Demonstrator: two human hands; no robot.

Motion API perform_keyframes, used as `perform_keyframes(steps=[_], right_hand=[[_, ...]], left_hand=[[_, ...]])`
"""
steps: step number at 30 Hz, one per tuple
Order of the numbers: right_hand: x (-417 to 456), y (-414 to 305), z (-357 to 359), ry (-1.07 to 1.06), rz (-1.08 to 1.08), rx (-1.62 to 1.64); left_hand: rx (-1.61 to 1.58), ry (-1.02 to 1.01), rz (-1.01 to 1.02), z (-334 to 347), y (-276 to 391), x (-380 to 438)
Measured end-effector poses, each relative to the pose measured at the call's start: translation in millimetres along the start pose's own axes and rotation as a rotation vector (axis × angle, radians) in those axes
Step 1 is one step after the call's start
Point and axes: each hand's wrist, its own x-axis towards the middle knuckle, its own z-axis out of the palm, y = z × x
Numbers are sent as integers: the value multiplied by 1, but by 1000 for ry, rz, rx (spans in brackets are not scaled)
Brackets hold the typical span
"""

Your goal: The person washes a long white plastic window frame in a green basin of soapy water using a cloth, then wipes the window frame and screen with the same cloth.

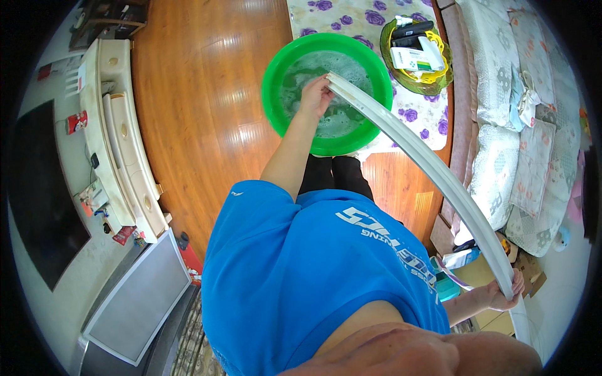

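Observation:
A long white grooved strip, perhaps plastic or metal, runs diagonally from over the basin down to the lower right. My left hand holds its upper end with the fingertips, above a green plastic basin of sudsy water. Near the right rim of the view my right hand is wrapped around the strip's lower part. A white length shows below that hand; whether it is the same strip I cannot tell. The basin rests on a table covered by a purple-rose tablecloth. Some of my left fingers are hidden.
A glass bowl with a yellow basket of small items stands right of the basin. A cushioned sofa lies along the right, a drawer cabinet along the left. At lower left is a framed grey panel. Wooden floor lies between.

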Motion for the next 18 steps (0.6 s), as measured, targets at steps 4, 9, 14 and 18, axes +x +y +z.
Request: perform_keyframes(steps=[4,9,14,18], right_hand=[[-7,-8,4,-40,31,133],[-5,-16,20,-90,2,194],[-12,-18,39,-113,29,225],[-13,-25,41,-166,-13,222]], left_hand=[[-72,-18,5,24,17,-16],[-64,30,78,30,17,-8],[66,385,229,35,-2,1],[99,509,253,43,-6,1]])
